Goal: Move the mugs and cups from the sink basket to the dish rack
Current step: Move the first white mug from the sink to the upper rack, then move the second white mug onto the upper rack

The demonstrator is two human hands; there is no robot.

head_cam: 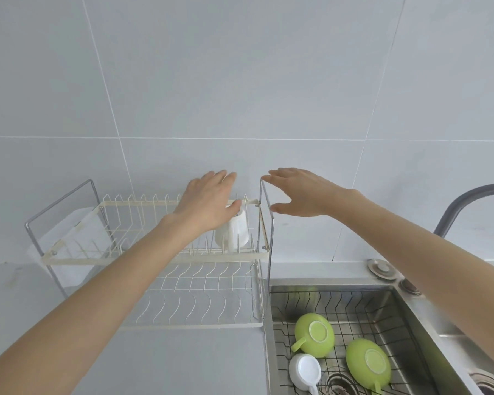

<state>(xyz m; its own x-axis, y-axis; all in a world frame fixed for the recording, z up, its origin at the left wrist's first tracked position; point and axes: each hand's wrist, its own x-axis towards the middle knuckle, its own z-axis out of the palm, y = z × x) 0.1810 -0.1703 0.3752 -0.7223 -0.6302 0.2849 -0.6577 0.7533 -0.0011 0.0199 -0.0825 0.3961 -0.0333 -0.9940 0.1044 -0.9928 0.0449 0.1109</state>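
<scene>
Head view: my left hand (208, 199) covers the base of the white mug (233, 232) on the dish rack (160, 258) top tier; whether it grips is unclear. My right hand (303, 193) is spread, empty. Right of the rack, three cups remain in the sink basket (362, 305), partly cut off.

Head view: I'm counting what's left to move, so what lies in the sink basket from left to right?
White cup, upside down → left green cup, upside down → right green cup, upside down. All three rest in the sink basket.
</scene>
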